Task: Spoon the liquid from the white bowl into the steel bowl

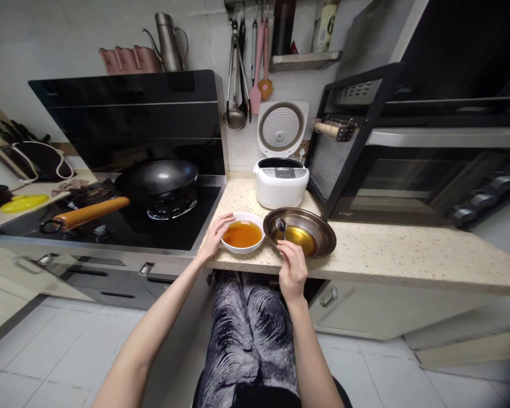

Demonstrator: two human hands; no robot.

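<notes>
My left hand (pixel 215 235) holds the left rim of a white bowl (pixel 260 240), its fingers lying over the edge. Brownish-orange liquid (pixel 243 233) fills much of that bowl. Between the closed fingers of my right hand (pixel 293 269) is a metal spoon (pixel 281 224), its round head raised above a wide metal bowl (pixel 326 231). Most of the spoon's handle is hidden by my fingers. Golden, oil-like liquid (pixel 302 239) lies in the bottom of the metal bowl. The two bowls stand side by side on the speckled counter (pixel 378 255), close to its front edge.
Behind the bowls stands a white rice cooker (pixel 280 187) with its lid raised. To the left, a wok (pixel 161 175) with a wooden handle sits on the gas stove (pixel 174 235). An oven (pixel 408 178) is at the right. Utensils (pixel 257 85) hang on the wall.
</notes>
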